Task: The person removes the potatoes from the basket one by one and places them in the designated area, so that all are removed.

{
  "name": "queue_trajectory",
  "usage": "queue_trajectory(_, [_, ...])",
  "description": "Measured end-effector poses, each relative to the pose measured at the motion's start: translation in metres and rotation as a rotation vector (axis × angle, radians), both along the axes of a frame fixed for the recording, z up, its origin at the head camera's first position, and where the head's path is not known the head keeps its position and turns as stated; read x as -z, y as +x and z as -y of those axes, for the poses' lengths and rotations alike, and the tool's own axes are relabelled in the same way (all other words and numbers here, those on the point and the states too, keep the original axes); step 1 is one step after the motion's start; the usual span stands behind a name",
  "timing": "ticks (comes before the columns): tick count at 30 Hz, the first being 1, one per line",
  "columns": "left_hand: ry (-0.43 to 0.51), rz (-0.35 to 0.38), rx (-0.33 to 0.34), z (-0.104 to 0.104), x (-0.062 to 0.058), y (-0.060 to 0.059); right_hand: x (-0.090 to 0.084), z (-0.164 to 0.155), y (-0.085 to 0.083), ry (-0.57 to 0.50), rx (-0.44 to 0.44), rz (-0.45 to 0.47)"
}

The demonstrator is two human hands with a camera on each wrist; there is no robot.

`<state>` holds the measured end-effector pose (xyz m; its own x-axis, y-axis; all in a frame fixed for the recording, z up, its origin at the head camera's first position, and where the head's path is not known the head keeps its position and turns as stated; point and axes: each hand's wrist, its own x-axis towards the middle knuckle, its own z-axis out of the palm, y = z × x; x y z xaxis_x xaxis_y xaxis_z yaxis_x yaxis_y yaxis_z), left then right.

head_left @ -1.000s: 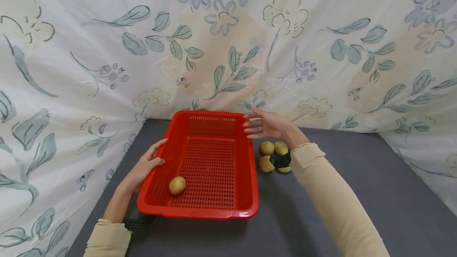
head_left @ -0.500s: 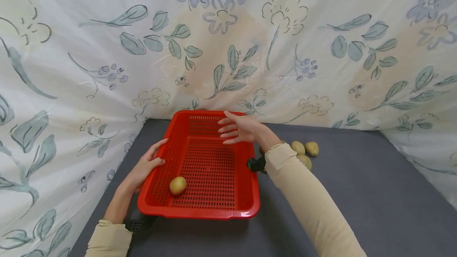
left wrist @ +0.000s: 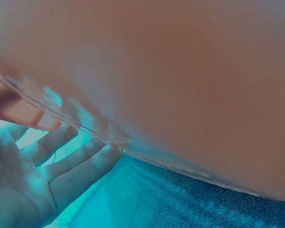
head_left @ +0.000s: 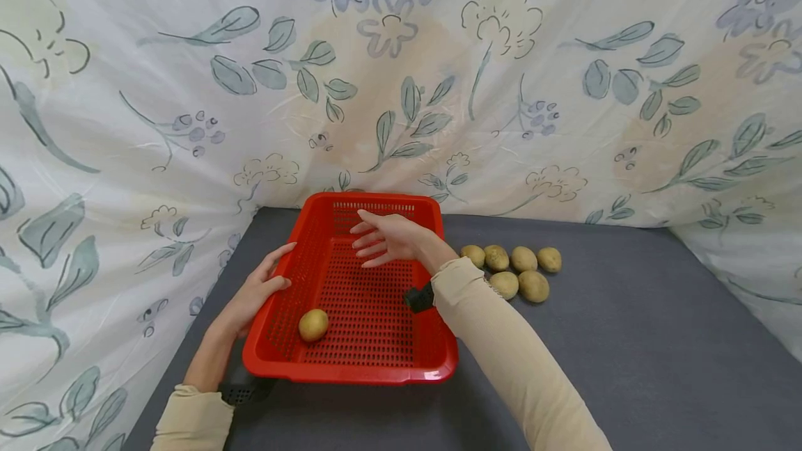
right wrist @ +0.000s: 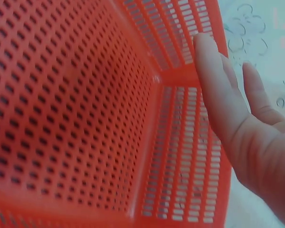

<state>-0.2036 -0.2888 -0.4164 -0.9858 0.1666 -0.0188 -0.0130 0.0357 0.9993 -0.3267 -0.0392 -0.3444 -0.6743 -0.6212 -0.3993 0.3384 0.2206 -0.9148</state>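
Bright red perforated plastic basket [head_left: 376, 346]; yellow-tan oval potato [head_left: 312, 325] inside; six matching yellow-tan potatoes [head_left: 512, 271]; dark grey table [head_left: 626, 339]; white cloth backdrop [head_left: 188, 89] printed with grey-blue leaves and flowers; cream sleeves [head_left: 501, 339].

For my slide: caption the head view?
Left hand on red basket holding one potato; right hand open above it.

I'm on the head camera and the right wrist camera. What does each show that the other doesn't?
Only the head view shows the single yellow-brown potato lying in the near left of the red perforated plastic basket, six more loose potatoes on the grey table to the basket's right, the left hand resting on the basket's left rim, and the floral cloth backdrop. Only the right wrist view shows the basket's slotted inner corner up close. Both show the right hand, fingers straight, holding nothing, over the basket.
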Motion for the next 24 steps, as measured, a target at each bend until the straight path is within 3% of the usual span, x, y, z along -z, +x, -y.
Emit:
queue_trajectory(13, [-0.004,-0.003,-0.001,0.001,0.002,-0.001,0.015,0.042,0.016,-0.016,-0.087,0.018])
queue_trajectory(24, [0.003,0.005,0.007,0.001,0.0,-0.002,0.028,0.059,0.021,-0.002,-0.093,0.041])
